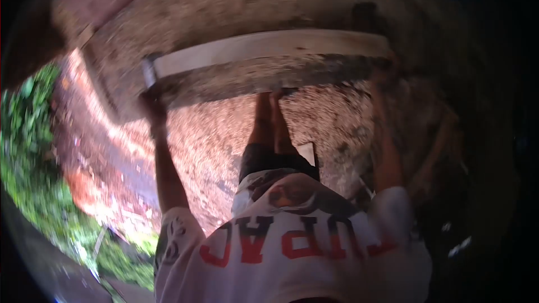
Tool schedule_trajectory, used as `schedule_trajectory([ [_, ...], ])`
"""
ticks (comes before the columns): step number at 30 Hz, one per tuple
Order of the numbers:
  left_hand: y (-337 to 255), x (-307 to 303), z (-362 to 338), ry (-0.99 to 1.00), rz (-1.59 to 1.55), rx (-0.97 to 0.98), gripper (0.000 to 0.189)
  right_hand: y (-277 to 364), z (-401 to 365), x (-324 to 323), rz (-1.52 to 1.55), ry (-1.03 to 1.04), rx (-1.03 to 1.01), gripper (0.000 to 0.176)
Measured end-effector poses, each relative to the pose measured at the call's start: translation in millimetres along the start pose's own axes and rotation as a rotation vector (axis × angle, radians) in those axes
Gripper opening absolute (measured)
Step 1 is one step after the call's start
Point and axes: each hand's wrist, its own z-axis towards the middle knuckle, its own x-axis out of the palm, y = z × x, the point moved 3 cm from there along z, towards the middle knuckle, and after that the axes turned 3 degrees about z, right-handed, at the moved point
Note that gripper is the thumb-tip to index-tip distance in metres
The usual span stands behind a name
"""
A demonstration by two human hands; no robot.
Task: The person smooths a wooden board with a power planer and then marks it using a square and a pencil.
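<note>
A long, pale wooden board (pixel 269 46) lies crosswise in front of me and looks bowed through the lens. Close to its left end is my left hand (pixel 152 104), closed around a short silver tool with a dark top (pixel 149 72); its exact kind is blurred. My right hand (pixel 385 76) is at the board's right end, in shadow and smeared by motion. It seems to touch the board, but its fingers cannot be made out. Under the board runs a darker grey-brown strip (pixel 224 88).
Brown ground strewn with chips or shavings (pixel 208 134) surrounds my legs. A small pale flat piece (pixel 307 153) is beside my shorts. Green plants (pixel 25 134) grow in bright light at the left. Dim, branch-like shapes (pixel 438 140) are on the right, and a dark object (pixel 365 14) is beyond the board.
</note>
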Motion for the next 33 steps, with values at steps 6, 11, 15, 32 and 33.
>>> schedule_trajectory([
  [6,28.0,-25.8,-9.4,0.07,-0.686,-0.427,0.012,35.2,19.8,-16.7,0.602,-0.167,0.506,0.025],
  [11,-33.8,-109.4,8.0,-0.13,-0.262,-0.128,0.017,105.5,7.8,-61.8,0.083,0.081,0.698,0.042],
  [15,-176.0,-121.6,32.8,-0.208,-0.717,-0.158,0.042,186.4,-57.2,-46.9,0.543,0.22,0.761,0.057],
  [32,-451.3,-16.2,65.3,0.526,-0.864,0.118,0.013,282.7,-79.5,-27.1,0.483,0.403,0.863,0.017],
  [33,-448.0,-12.0,76.0,0.398,-0.842,0.222,0.01,282.2,-77.5,-28.1,0.506,0.423,0.898,0.028],
])
